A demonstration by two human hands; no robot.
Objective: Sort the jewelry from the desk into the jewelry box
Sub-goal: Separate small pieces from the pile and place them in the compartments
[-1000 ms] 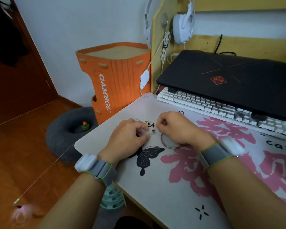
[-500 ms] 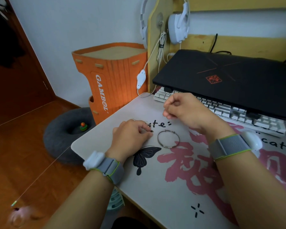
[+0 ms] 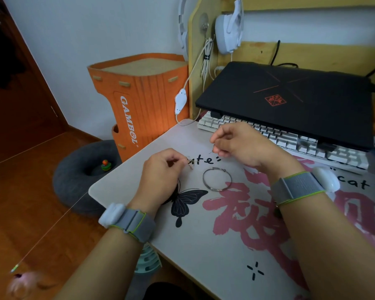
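Thin round metal bangle (image 3: 217,179) lying flat on the smooth printed mat (image 3: 204,241), between both wrists. Left hand (image 3: 160,178) low on the mat, fingertips pinching a tiny gold piece (image 3: 190,165), too small to identify. Right hand (image 3: 238,144) raised near the white keyboard (image 3: 290,139), fingers curled, pinching something fine; cannot tell what.

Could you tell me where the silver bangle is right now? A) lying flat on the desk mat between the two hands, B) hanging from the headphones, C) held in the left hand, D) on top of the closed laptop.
A: the silver bangle lies flat on the desk mat, untouched by the left hand or the right hand.
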